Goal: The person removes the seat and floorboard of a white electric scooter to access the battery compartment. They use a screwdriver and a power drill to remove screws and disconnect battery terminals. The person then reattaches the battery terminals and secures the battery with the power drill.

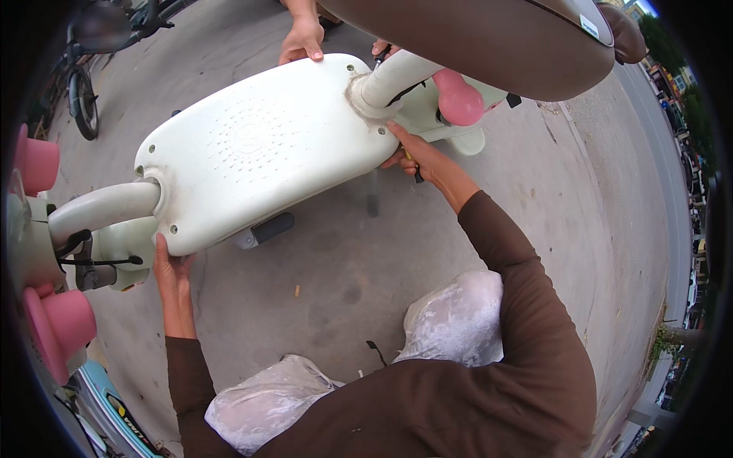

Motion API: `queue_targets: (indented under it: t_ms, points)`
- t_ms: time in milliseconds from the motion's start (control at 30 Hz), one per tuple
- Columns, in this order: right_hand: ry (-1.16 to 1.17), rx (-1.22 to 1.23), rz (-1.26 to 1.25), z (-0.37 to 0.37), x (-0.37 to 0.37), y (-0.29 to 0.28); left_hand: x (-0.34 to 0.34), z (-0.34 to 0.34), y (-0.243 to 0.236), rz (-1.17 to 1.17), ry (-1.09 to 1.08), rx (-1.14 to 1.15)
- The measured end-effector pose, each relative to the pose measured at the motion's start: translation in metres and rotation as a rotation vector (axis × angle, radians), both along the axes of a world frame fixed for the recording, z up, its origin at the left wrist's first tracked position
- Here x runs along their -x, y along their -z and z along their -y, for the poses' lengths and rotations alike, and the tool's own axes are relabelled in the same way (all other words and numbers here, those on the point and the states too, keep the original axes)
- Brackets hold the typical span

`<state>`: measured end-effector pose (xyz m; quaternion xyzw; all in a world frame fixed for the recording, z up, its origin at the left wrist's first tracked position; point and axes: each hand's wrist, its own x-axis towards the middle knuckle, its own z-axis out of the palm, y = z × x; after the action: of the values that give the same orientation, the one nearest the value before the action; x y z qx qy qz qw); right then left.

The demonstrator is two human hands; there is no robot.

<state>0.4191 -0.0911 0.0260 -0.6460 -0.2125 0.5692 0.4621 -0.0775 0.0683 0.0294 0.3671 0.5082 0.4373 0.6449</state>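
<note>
A pale mint-white footboard cover [252, 145] of an electric scooter spans the view, with screw holes near its corners. My left hand [173, 267] grips its near left corner, thumb on the edge and fingers curled beneath. At the near right corner, my right hand [418, 156] has its thumb against the cover. A black-and-yellow screwdriver handle [413, 165] pokes out from under its fingers; the tool's tip is hidden. Across from me, another person's hand [303, 42] rests on the cover's far edge. That person's other hand [385, 49] is mostly hidden beside the seat tube [393, 80].
A brown seat [473, 38] overhangs the upper right, above a pink bulb-shaped part [460, 99]. The front tube [107, 210] and pink cup-shaped parts [65, 324] lie left. A bicycle [84, 99] stands far left. A kickstand or pedal [272, 227] shows below the cover.
</note>
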Motion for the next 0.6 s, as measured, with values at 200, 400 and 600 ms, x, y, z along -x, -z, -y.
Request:
queue_targets:
  t_ms: [200, 400, 600]
  points:
    - [0.019, -0.013, 0.005, 0.008, -0.026, 0.008, -0.009, 0.021, -0.027, 0.020, -0.027, -0.007]
    - [0.286, -0.177, 0.184, 0.011, -0.027, 0.027, -0.010, 0.030, -0.046, 0.042, 0.118, 0.094]
    - [0.349, -0.206, 0.050, 0.001, -0.017, 0.031, -0.005, 0.022, -0.018, 0.224, -0.077, 0.111]
